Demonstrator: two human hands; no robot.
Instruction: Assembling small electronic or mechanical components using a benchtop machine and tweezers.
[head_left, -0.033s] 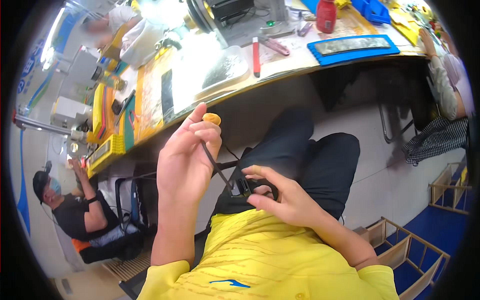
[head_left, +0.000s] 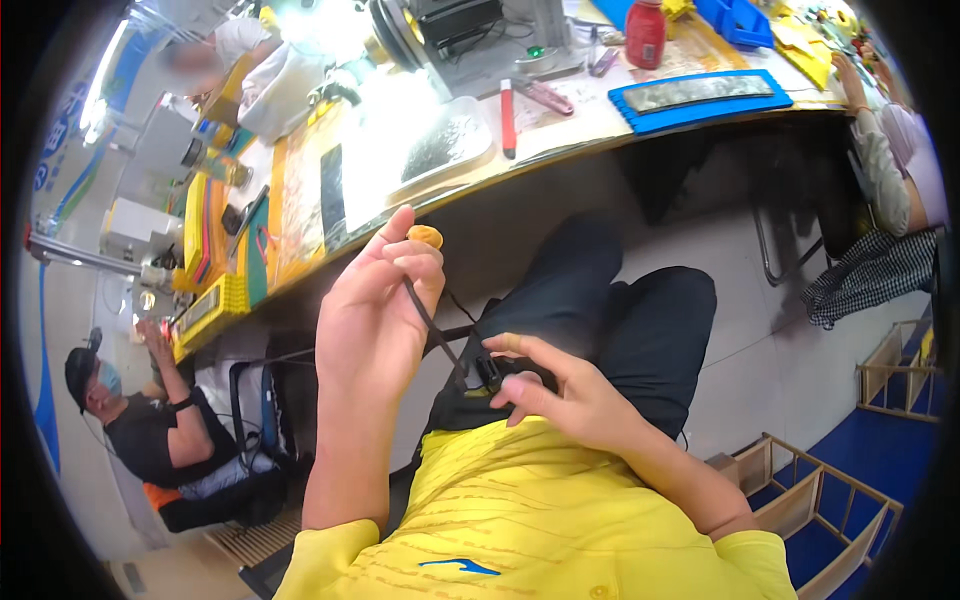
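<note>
In front of my chest, my left hand [head_left: 375, 310] is raised and closed. A small rounded orange-yellow piece [head_left: 425, 236] sits at its curled fingers, with the forefinger pointing up beside it. From the same hand a thin dark cord [head_left: 432, 325] runs down toward my lap. There it reaches a small black box-shaped piece [head_left: 488, 374], whose exact kind I cannot make out. My right hand [head_left: 575, 395] is at this piece, its fingers and thumb bent about its right side. Part of the black piece is hidden by those fingers and the dark trousers behind it.
Ahead runs a workbench [head_left: 540, 150] with a red-handled tool [head_left: 507, 120], a clear tray [head_left: 450, 140], a red bottle [head_left: 645, 35] and a blue pad [head_left: 700, 98]. A masked person [head_left: 150, 420] sits at left, another person [head_left: 895, 160] at right. Wooden frames [head_left: 830, 510] stand at lower right.
My right thumb and fingers have shifted slightly at the black piece. My left hand is almost unmoved, and the view has turned a little.
</note>
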